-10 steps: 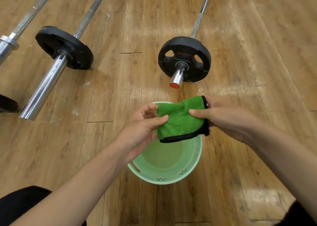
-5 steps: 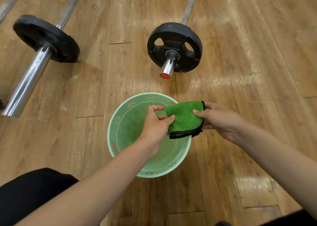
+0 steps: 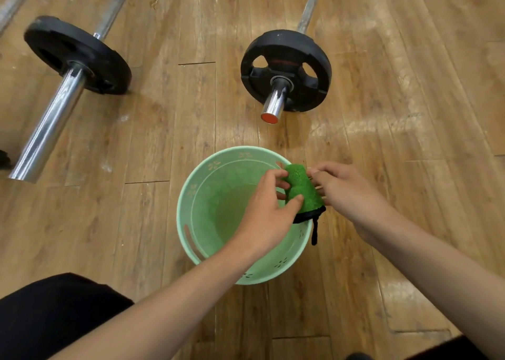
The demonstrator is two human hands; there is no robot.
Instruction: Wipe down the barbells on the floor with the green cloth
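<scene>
The green cloth (image 3: 302,189), edged in black, is bunched into a narrow roll over the right rim of a pale green basin (image 3: 188,236). My left hand (image 3: 269,212) grips its left side with thumb and curled fingers. My right hand (image 3: 347,193) holds its right side. A black loop hangs from the cloth's lower end. Two barbells lie on the wooden floor beyond: one (image 3: 285,71) straight ahead with a black plate and an orange-capped sleeve end, another (image 3: 68,83) at the left with a long chrome sleeve.
A third chrome bar (image 3: 12,1) shows at the top left corner. The basin stands on the floor between my knees, with water in its bottom. Dark trousers (image 3: 54,313) fill the lower left. Bare wooden floor lies to the right.
The cloth has gone from a flat fold to a tight bunched roll between both hands. The hands have come closer together over the basin's right rim.
</scene>
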